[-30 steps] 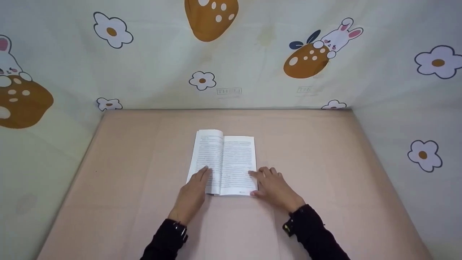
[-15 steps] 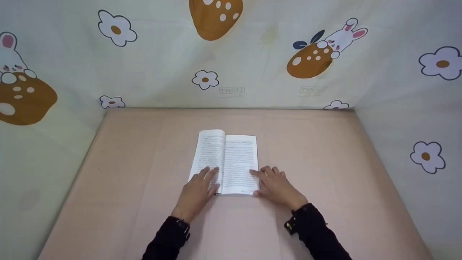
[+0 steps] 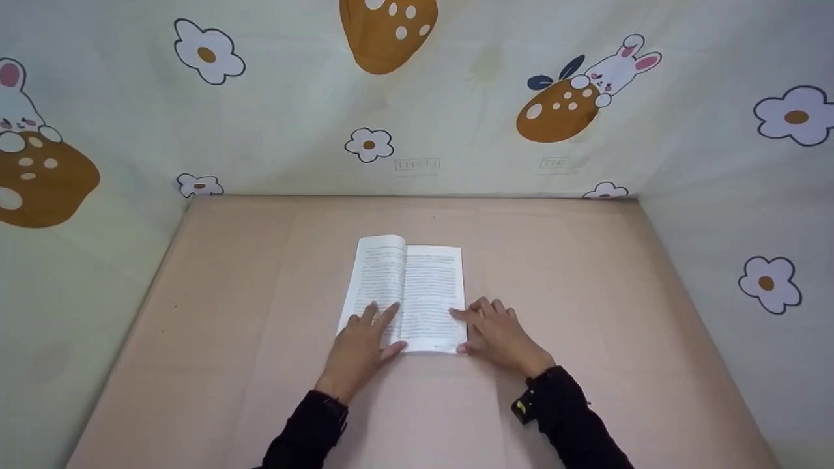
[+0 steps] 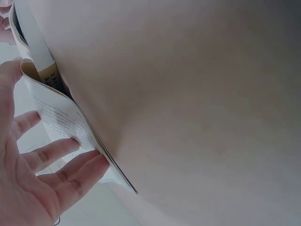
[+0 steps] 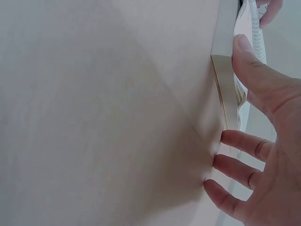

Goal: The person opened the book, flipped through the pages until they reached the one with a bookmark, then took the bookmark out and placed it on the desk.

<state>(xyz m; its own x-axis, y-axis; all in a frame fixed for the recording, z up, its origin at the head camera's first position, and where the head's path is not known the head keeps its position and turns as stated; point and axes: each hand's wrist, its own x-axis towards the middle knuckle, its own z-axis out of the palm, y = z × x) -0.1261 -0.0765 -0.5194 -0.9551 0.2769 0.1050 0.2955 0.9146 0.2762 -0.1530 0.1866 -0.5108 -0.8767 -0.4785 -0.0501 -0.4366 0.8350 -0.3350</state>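
An open book (image 3: 430, 280) with printed pages lies on the table, its left side bulging towards the spine. My left hand (image 3: 357, 352) presses the left page with spread fingers, the thumb at the lower edge near the spine. In the left wrist view those fingers (image 4: 59, 153) lie fairly straight across the print. At the lower right of the book, my right hand (image 3: 505, 339) rests its index finger on the page margin and its thumb by the bottom corner. The right wrist view has the thumb (image 5: 254, 66) against the page edges and the other fingertips touching the table beside the book.
The table (image 3: 215, 312) has a pale pink-beige cover. Cloth walls (image 3: 280, 111) printed with flowers and rabbits enclose its back and both sides. A dark device with a yellow mark (image 3: 521, 409) sits at the right wrist, against a black sleeve (image 3: 573, 417).
My left hand has slid right across the left page, spreading its index finger and thumb towards the spine. My right hand keeps its place at the page's right edge.
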